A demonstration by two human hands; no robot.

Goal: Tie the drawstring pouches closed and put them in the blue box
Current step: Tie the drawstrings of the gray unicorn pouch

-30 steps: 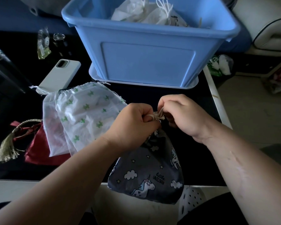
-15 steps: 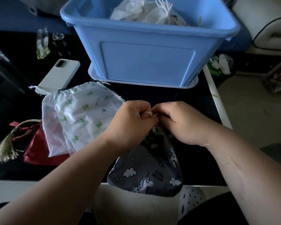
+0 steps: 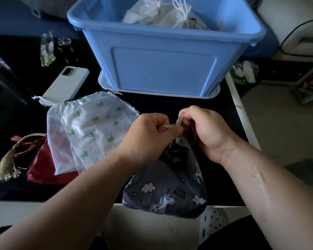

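A dark tabletop (image 3: 170, 103) is seen from above in dim light, and the blue box (image 3: 163, 69) is set at its far side, seemingly so that finished work can be dropped in at arm's length. White pouches (image 3: 146, 13), cords knotted, are already lodged inside it. Nearer the front, the grey unicorn pouch (image 3: 170, 186) is held by its gathered neck, its lower part reaching past the near edge. The pale drawstring (image 3: 167, 126) is pinched in the curled fingers of the left hand (image 3: 148, 136) and gripped by the right hand (image 3: 206, 130), also clenched on the cord. The fists are kept almost touching, as forming a knot requires. Whether the knot is finished cannot be told. To the left, two cactus-print pouches (image 3: 94, 127) and a red pouch (image 3: 42, 170) are laid flat, apparently kept waiting for their turn, with a phone (image 3: 67, 83) just beyond them.
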